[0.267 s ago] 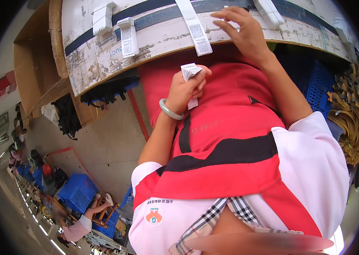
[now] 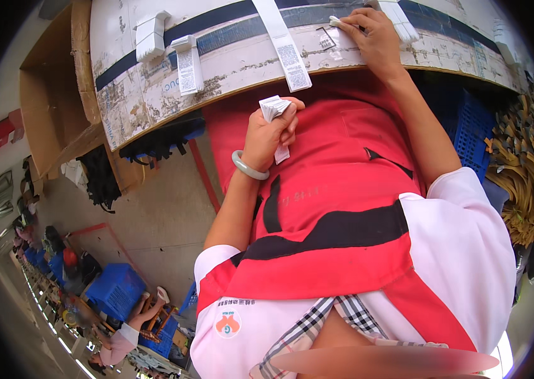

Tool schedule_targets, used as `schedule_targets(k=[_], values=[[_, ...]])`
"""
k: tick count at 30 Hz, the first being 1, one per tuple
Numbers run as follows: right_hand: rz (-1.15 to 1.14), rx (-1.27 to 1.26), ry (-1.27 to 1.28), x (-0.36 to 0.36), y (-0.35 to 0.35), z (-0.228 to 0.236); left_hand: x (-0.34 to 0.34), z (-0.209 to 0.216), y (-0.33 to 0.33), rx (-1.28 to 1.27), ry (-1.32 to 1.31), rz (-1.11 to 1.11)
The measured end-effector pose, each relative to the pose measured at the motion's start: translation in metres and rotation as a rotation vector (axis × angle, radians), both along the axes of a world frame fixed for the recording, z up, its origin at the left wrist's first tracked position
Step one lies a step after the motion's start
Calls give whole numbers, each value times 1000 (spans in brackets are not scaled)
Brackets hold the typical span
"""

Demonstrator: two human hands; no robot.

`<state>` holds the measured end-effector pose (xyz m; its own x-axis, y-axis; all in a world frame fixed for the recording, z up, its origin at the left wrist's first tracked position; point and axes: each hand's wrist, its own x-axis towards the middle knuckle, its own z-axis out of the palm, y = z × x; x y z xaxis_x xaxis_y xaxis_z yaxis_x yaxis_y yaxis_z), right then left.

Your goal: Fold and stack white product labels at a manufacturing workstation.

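Folded paper labels fill left hand.

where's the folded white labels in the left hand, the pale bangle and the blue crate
folded white labels (image 2: pixel 274 107), head view, on the top fold
pale bangle (image 2: pixel 248 168), head view, on its band
blue crate (image 2: pixel 115 289), head view, on its side wall

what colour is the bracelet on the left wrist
Pale green bracelet, seen in the head view.
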<state>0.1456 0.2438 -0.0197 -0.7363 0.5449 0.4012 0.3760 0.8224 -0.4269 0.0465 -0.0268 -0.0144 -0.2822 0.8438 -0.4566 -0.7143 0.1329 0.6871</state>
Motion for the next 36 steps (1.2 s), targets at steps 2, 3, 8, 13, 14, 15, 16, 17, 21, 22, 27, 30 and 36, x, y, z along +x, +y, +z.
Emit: schedule_targets(k=[2, 3, 8, 13, 14, 15, 16, 17, 21, 22, 27, 30, 36], values=[[9, 6, 63, -6, -11, 18, -3, -1, -1, 10, 21, 13], [6, 17, 121, -11, -18, 27, -6, -2, 0, 24, 38, 14], [366, -48, 136, -44, -52, 23, -20, 5, 11, 14, 103, 98], [353, -95, 112, -61, -50, -7, -20, 9, 21, 29, 260, 116], [362, -103, 113, -61, -52, -6, -21, 6, 19, 9, 383, 124], [362, -177, 143, -59, -56, 0, -28, 5, 15, -14, 486, 129], [360, -252, 172, -56, -60, 7, -30, 3, 15, -24, 486, 137], [397, -353, 168, -51, -64, 16, -33, 5, 18, 40, 723, 243], [545, -626, 147, -40, -80, 45, -45, 10, 23, 146, 980, 317], [546, -629, 146, -40, -82, 49, -47, 10, 20, 165, 994, 244], [531, -802, 36, -37, -84, 47, -42, 10, 12, 79, 851, 297], [530, -873, 11, -35, -87, 44, -39, 9, 10, 131, 823, 332], [552, -961, -33, -33, -87, 46, -37, 14, 5, 100, 689, 319]])
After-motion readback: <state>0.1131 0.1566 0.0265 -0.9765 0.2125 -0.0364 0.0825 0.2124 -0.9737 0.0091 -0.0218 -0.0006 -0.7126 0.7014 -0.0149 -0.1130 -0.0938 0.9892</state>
